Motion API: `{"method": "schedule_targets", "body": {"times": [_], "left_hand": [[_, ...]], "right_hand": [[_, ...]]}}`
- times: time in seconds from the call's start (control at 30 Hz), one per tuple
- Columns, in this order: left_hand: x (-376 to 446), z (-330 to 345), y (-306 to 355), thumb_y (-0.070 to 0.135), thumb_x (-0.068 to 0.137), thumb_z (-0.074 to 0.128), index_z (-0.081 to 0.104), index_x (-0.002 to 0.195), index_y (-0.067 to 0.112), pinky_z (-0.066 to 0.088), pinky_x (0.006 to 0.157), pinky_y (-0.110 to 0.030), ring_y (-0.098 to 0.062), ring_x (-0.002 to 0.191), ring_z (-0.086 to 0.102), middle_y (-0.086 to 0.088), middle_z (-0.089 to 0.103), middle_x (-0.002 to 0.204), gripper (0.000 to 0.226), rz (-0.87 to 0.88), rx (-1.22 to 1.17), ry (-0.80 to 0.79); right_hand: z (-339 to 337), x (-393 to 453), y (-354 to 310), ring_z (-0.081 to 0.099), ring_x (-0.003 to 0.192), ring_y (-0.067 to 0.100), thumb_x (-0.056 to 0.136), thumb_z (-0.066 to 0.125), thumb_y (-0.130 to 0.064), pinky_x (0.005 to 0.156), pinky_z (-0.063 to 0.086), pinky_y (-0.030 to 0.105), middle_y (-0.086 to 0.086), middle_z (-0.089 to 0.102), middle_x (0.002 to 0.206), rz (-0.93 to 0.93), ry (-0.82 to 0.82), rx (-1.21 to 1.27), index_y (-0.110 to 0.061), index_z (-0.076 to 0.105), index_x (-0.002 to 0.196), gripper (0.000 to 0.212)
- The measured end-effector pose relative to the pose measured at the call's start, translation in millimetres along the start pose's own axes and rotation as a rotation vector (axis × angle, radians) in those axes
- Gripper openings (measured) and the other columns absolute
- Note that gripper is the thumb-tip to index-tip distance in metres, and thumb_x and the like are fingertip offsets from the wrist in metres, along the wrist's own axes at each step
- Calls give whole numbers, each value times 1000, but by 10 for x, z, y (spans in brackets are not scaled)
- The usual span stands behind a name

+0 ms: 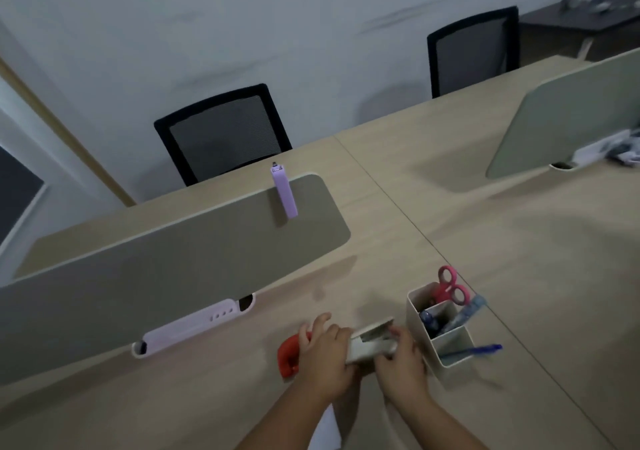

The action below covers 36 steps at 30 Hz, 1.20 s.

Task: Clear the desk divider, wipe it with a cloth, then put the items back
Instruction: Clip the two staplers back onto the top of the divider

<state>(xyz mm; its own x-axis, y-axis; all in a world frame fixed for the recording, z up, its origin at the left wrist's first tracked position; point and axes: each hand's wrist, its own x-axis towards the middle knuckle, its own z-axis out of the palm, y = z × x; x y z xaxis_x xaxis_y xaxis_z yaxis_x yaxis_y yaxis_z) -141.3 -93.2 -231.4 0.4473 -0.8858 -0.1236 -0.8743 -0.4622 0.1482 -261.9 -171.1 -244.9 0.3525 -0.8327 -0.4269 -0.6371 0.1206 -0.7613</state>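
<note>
The desk divider (173, 252) stands upright on the surface (485, 241), its long axis running from lower left up to its rounded right end; a stiff panel, I'd judge, that will take a firm wipe. A lilac clip-on holder (284, 191) hangs over its top edge near the right end, long axis straight down the face; it looks light and rigid, best lifted by its top. A lilac strip (194, 325) lies along the divider's foot. On the surface sits a compartmented organizer (420, 302) with pink scissors (450, 287) handles-up. Both hands meet on a small pale box (369, 344), lying left-to-right: left hand (325, 356) curled on its left end, a red object (289, 356) just beside, right hand (401, 363) pinching its right end. Light and hard, I'd guess.
</note>
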Motion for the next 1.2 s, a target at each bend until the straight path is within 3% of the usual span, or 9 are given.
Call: {"method": "schedule_targets", "body": {"times": [0.1, 0.23, 0.37, 0.47, 0.53, 0.67, 0.8, 0.93, 1.2], "left_hand": [[-4, -522, -131, 57, 67, 63, 56, 119, 41, 13, 98, -34, -10, 137, 28, 26, 55, 115, 55, -50, -169, 156], [-46, -1562, -275, 64, 54, 75, 56, 100, 54, 13, 90, -23, 7, 121, 28, 45, 41, 102, 50, -114, -423, 495], [-126, -2357, -459, 67, 59, 64, 54, 115, 52, 11, 89, -25, 3, 125, 26, 47, 47, 107, 59, -36, -304, 724], [-128, -2666, -654, 61, 67, 68, 53, 119, 48, 14, 91, -31, -8, 130, 28, 31, 54, 113, 56, -35, -152, 812], [-28, -2724, -764, 56, 70, 73, 55, 120, 45, 13, 91, -31, -14, 133, 29, 26, 58, 115, 54, -76, -125, 824], [261, -2717, -902, 51, 73, 73, 53, 124, 44, 14, 96, -36, -15, 135, 27, 23, 58, 124, 55, -124, -92, 753], [526, -2712, -1012, 56, 76, 67, 48, 130, 43, 6, 85, -25, -13, 131, 30, 21, 56, 130, 59, -135, -76, 654], [743, -2699, -1051, 58, 77, 66, 47, 132, 44, 11, 88, -30, -13, 125, 34, 20, 59, 125, 60, -163, -161, 588], [858, -2478, -1083, 61, 78, 64, 38, 139, 46, 15, 93, -33, -15, 128, 34, 19, 56, 130, 68, -242, -228, 468]], "right_hand": [[-59, -8, -213, 64, 95, 20, 67, 57, -32, 91, 51, 42, 2, 68, 108, 10, -44, 243, -48, 41, 107, 46], [-33, -152, -1054, 60, 84, 17, 85, 59, -8, 77, 46, 29, 4, 63, 98, -116, -236, 683, -34, 38, 120, 48], [72, -275, -1962, 63, 84, 9, 82, 70, -20, 74, 48, 17, 3, 66, 99, -289, -472, 879, -32, 36, 123, 55], [206, -193, -2515, 59, 74, 11, 85, 62, -7, 74, 45, 22, 6, 62, 94, -299, -487, 920, -35, 42, 104, 40], [295, -90, -2699, 54, 70, 14, 80, 57, -5, 73, 43, 29, 7, 58, 90, -287, -450, 912, -33, 44, 95, 35], [409, 42, -2755, 49, 65, 14, 82, 46, 2, 62, 40, 24, 6, 53, 81, -226, -411, 929, -19, 47, 90, 23], [477, 140, -2693, 40, 60, 15, 75, 38, 14, 57, 33, 24, 5, 46, 69, -169, -375, 977, -16, 45, 74, 30], [524, 214, -2608, 38, 60, 17, 70, 35, 18, 58, 31, 25, 5, 44, 64, -135, -354, 1019, -15, 43, 65, 34], [529, 319, -2410, 43, 61, 16, 78, 32, 14, 63, 36, 23, 7, 48, 67, -59, -355, 1068, -12, 45, 69, 30]]}}
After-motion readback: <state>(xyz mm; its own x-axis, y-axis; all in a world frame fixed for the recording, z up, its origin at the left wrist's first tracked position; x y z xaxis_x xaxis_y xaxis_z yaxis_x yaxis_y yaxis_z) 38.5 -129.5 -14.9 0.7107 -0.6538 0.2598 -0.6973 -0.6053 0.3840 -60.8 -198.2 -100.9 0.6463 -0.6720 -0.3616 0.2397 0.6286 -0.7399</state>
